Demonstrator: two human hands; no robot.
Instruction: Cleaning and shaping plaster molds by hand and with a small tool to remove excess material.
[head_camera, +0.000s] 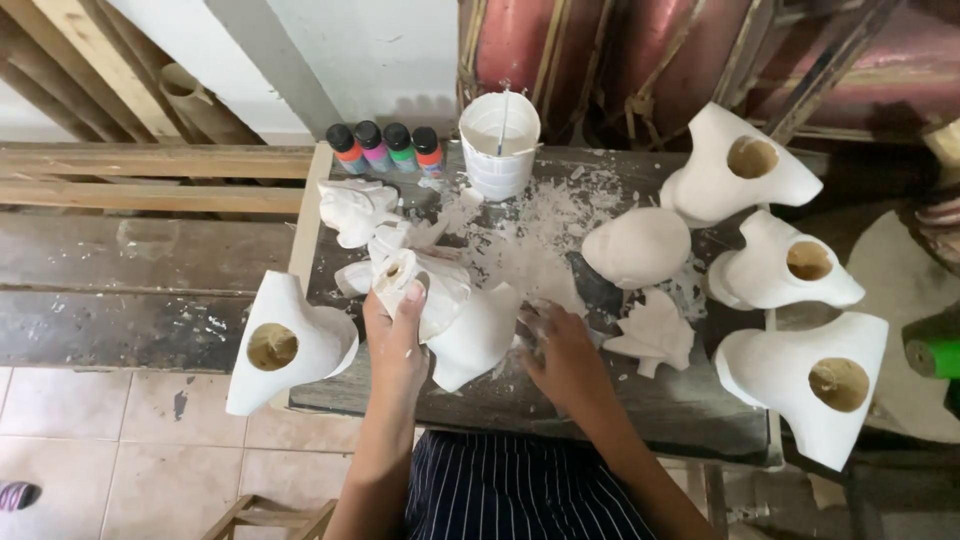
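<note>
Head view: the left hand (395, 340) grips a white plaster cast (440, 310) near the front edge of the tabletop (520, 400), fingers wrapped around its upper lobe, thumb pressed on top. The right hand (560, 355) rests just beside the cast on its right side, fingers curled; whether they pinch anything cannot be told.

Containers:
1. A white cup (499, 145) stands at the back edge, a thin stick upright inside it. Its contents cannot be made out.
2. 4 small paint bottles (386, 147) with black caps stand in a row left of the cup, holding orange, pink, green and orange-red paint.

Other casts:
1. A hollow white cast (290, 340) overhangs the front left corner, round opening facing up.
2. 3 similar hollow casts (740, 165) (785, 265) (810, 375) line the right edge.
3. A rounded cast (637, 245) and a leaf-shaped piece (655, 335) lie right of centre.
4. Small white pieces (357, 205) lie near the back left corner.

Surface: the tabletop is dark and dusted with white chips and powder, thickest at centre. A wooden bench (140, 250) adjoins the left edge. Tiled floor (130, 440) lies below.

Open room: a bare strip runs along the front edge, right of the right hand.
</note>
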